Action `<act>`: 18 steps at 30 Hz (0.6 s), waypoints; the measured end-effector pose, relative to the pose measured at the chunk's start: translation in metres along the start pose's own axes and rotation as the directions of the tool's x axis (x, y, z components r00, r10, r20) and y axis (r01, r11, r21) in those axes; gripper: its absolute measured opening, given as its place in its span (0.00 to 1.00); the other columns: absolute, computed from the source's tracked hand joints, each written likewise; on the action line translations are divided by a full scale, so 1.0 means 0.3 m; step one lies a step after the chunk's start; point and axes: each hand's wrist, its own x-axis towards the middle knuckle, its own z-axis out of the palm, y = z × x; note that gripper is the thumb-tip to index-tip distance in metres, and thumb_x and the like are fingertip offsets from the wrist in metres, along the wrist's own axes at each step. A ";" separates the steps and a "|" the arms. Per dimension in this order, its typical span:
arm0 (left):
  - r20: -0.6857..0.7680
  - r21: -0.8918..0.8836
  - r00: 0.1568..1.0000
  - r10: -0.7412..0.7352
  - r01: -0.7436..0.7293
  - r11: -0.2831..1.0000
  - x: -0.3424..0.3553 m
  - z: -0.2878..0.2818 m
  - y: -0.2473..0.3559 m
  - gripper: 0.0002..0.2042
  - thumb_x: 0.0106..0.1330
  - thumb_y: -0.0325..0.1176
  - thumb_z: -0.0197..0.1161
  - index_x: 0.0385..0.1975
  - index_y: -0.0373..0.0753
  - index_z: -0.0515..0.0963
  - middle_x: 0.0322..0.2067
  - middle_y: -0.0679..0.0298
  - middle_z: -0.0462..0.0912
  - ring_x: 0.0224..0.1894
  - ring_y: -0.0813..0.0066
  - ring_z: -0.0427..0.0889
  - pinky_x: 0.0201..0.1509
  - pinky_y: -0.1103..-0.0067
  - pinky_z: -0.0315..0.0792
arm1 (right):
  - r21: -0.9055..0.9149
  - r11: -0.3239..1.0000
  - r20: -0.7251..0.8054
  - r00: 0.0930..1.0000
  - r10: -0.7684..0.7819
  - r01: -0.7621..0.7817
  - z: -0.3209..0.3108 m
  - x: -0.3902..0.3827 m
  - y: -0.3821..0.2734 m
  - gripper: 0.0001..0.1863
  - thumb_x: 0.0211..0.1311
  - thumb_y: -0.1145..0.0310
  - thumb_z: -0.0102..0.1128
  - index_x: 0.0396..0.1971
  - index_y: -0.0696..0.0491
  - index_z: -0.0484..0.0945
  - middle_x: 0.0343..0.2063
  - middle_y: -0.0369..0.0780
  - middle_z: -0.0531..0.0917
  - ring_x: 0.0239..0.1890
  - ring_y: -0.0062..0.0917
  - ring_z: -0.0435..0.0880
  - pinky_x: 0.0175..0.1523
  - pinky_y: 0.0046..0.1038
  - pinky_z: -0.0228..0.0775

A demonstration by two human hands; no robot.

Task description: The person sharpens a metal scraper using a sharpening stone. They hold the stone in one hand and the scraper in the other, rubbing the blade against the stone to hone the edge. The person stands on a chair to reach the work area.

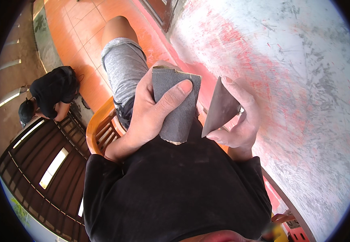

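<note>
My left hand (pixel 152 109) is closed around a folded sheet of dark grey sandpaper (pixel 177 103), with the thumb lying across its front. Pale torn edges show at the sandpaper's top and bottom. To its right, my right hand (pixel 241 115) pinches a flat, dark triangular piece (pixel 222 107) between thumb and fingertips at its corners. What kind of thing this piece is, I cannot tell. Pale dust coats the right hand. Both hands are raised in front of my black shirt (pixel 183 185), with a small gap between the two pieces.
A wall (pixel 295 101) with patchy white, grey and pink paint rises close on the right. I sit on an orange wooden chair (pixel 96 125). Orange floor tiles (pixel 82 28) lie ahead. On the left, another person in black (pixel 54 88) bends beside a dark slatted railing (pixel 42 161).
</note>
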 end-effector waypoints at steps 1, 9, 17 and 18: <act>0.013 0.014 0.999 0.033 -0.033 0.999 0.000 0.001 -0.004 0.15 0.76 0.35 0.72 0.50 0.34 0.74 0.37 0.61 0.85 0.34 0.75 0.88 0.39 0.76 0.82 | -0.154 0.982 -0.012 0.994 -0.112 0.109 -0.013 0.030 -0.004 0.49 0.40 0.56 0.91 0.67 0.54 0.82 0.32 0.38 0.82 0.31 0.24 0.83 0.36 0.25 0.76; 0.066 0.139 0.981 0.182 -0.190 0.972 -0.003 -0.021 -0.019 0.12 0.76 0.33 0.71 0.49 0.36 0.76 0.40 0.68 0.84 0.42 0.84 0.81 0.47 0.81 0.75 | -0.394 0.903 0.210 0.973 -0.092 0.171 -0.031 0.044 -0.055 0.43 0.43 0.57 0.88 0.66 0.42 0.85 0.30 0.33 0.77 0.24 0.21 0.82 0.24 0.25 0.75; 0.060 0.224 0.970 0.237 -0.245 0.943 -0.017 -0.021 -0.032 0.13 0.76 0.33 0.71 0.50 0.37 0.74 0.39 0.69 0.80 0.40 0.85 0.77 0.46 0.82 0.71 | -0.429 0.884 0.357 0.934 -0.023 0.186 -0.068 0.056 -0.072 0.45 0.46 0.57 0.87 0.70 0.40 0.82 0.30 0.33 0.74 0.22 0.22 0.79 0.23 0.26 0.72; 0.069 0.243 0.967 0.244 -0.254 0.936 -0.018 -0.018 -0.030 0.13 0.77 0.33 0.70 0.50 0.37 0.73 0.40 0.68 0.80 0.41 0.85 0.77 0.47 0.82 0.71 | -0.427 0.887 0.341 0.940 -0.023 0.177 -0.067 0.053 -0.069 0.45 0.46 0.57 0.87 0.70 0.40 0.82 0.30 0.33 0.74 0.22 0.22 0.79 0.23 0.26 0.72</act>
